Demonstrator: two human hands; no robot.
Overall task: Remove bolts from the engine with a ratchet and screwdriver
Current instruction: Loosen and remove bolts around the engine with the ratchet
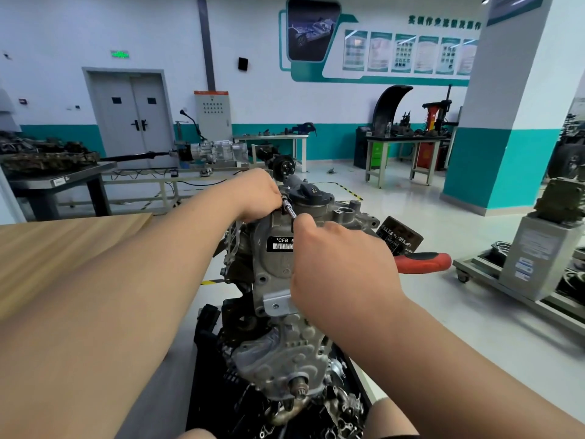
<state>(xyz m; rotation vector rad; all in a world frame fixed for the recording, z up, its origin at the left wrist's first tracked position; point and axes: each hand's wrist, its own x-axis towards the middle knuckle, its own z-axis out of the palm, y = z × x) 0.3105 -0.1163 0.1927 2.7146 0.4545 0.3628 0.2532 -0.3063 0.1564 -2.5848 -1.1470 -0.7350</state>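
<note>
The engine (278, 343) stands upright in the middle of the view, with a black filler cap (311, 193) on its top and a black-and-white label (280, 243) reading "CFB 6" on its near face.

The left hand (256, 194) rests on the engine's top edge, just left of the filler cap. Its fingers curl down over the far end of a thin metal shaft (289, 209). They are hidden behind the back of the hand, so I cannot tell whether they pinch the shaft or only steady it.

The right hand (342, 264) is in front of the engine's upper near face, covering part of the label. Its fingers are wrapped tightly round the ratchet (424, 261). The ratchet's red-and-black handle sticks out to the right of the engine, and the shaft emerges by the thumb and runs up to the left hand. The ratchet's head is hidden inside the fist.

A wooden desk (63, 248) lies left of the engine. A dark box (400, 237) with a printed label sits just right of the engine's top, behind the ratchet handle.
</note>
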